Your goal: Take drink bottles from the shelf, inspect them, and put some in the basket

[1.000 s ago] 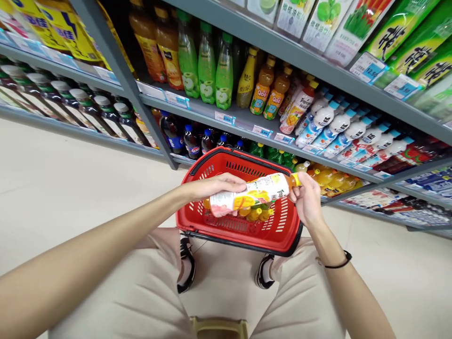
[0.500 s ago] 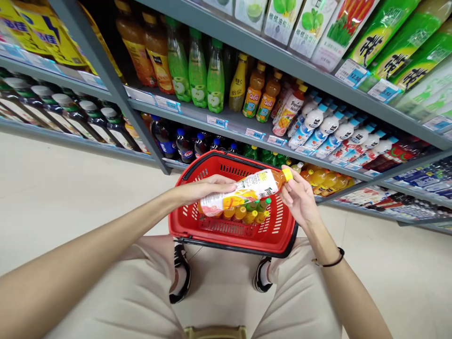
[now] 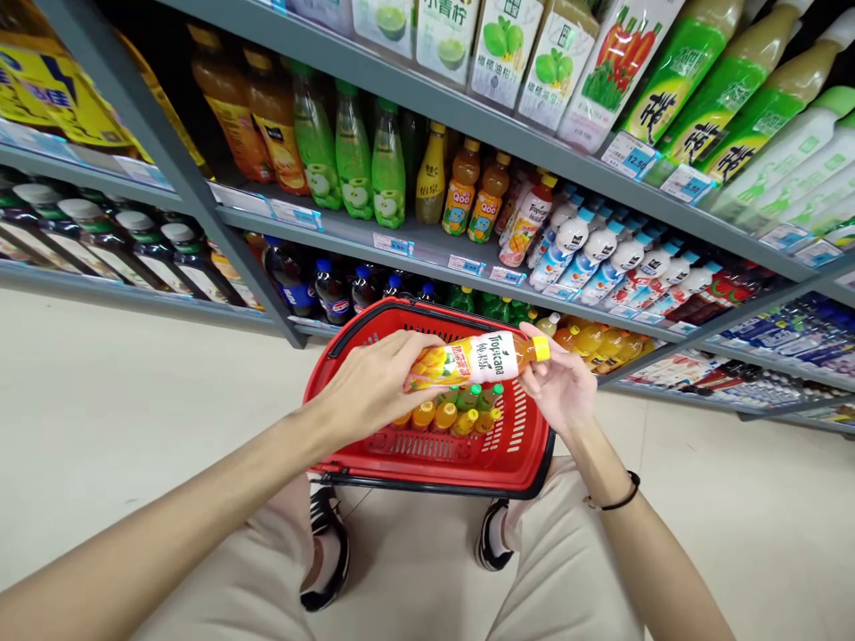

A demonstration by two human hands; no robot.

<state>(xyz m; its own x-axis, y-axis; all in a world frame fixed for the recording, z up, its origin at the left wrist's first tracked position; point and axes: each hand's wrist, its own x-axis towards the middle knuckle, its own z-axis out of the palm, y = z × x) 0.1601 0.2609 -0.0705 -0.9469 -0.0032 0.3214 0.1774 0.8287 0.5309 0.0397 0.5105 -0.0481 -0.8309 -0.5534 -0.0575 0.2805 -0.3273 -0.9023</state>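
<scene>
A Tropicana juice bottle (image 3: pixel 498 354) with a yellow cap lies almost level over the basket, its printed front label facing up. My left hand (image 3: pixel 374 383) wraps round its base end. At the neck and cap end, my right hand (image 3: pixel 565 383) holds it with bent fingers, partly hidden behind the bottle. Below is a red shopping basket (image 3: pixel 361 467) with black handles, between my knees. Inside it stand small bottles with orange and yellow caps (image 3: pixel 444 416) and others with green caps (image 3: pixel 471 396).
Grey store shelves (image 3: pixel 321 223) cross the view ahead. Green apple drink bottles (image 3: pixel 354 174), Qoo bottles (image 3: pixel 460 191) and another Tropicana bottle (image 3: pixel 527 223) stand on the middle shelf. Dark cola bottles (image 3: pixel 332 294) sit lower. Pale floor tiles (image 3: pixel 134 401) lie around my shoes.
The bottle has been rolled so its front label now faces up instead of the small print. My left hand has shifted over its base. The view has moved slightly.
</scene>
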